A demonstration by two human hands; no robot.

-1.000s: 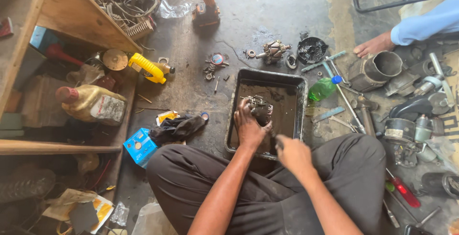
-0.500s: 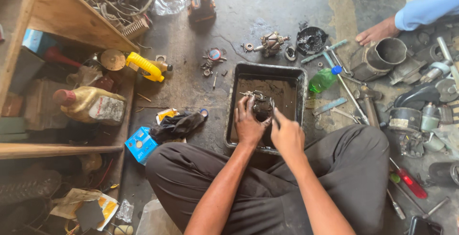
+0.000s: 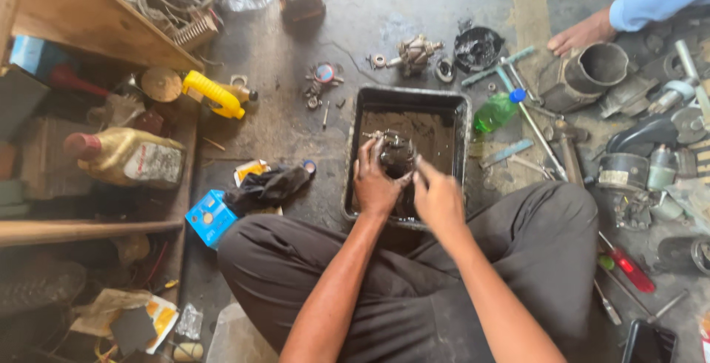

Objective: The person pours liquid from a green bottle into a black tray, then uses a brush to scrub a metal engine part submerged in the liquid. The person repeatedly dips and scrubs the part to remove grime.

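Hands meet over a dark metal tray [image 3: 460, 112] at the middle of the frame, which holds murky liquid. The left hand [image 3: 376, 182] is wrapped around a grimy metal motor part [image 3: 396, 152] held just above the liquid, and the right hand [image 3: 438, 199] closes on the same part from the near side, fingers pressed to it. The part looks coated in dark grease all over (no bright metal shows yet), so I judge the washing is underway rather than finished.

Other parts lie on the floor above the tray: a small armature-like piece [image 3: 416, 52] and a black round cover [image 3: 477, 46]. A green bottle [image 3: 495, 112] rests just right of the tray, and a metal cylinder housing [image 3: 584, 75] sits at upper right under another person's hand [image 3: 583, 34]. These pieces also appear dirty.
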